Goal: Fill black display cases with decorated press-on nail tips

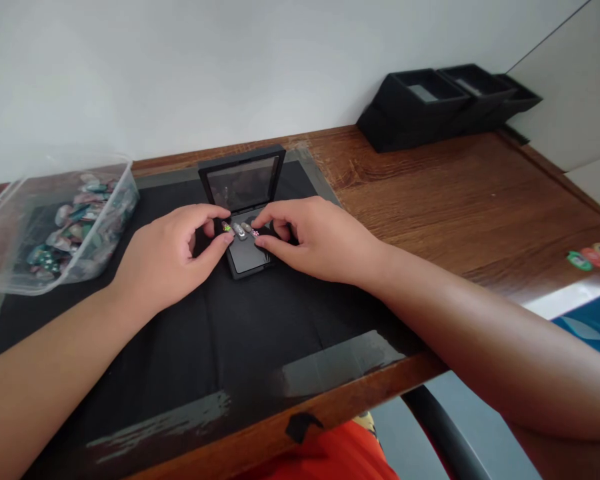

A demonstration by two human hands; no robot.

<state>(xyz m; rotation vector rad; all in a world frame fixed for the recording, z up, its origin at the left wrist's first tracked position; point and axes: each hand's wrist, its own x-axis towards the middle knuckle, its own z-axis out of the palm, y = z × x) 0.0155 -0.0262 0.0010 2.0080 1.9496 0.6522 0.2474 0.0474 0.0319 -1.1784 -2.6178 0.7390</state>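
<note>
A small black display case [245, 183] stands open on a black cloth [260, 320], its clear lid tilted up at the back. Several small decorated press-on nails [240, 230] lie in a row on its lower half. My left hand [173, 257] is curled at the case's left side, thumb and forefinger pinched on the leftmost green-patterned nail. My right hand [313, 237] is curled at the right side, fingertips pinched on the rightmost pink nail.
A clear plastic tub [55, 223] with several colourful packets stands at the left. Stacked black trays [445, 100] lean against the wall at the back right. Round stickers [593, 257] lie near the wooden desk's [470, 200] right edge. A chair arm shows below.
</note>
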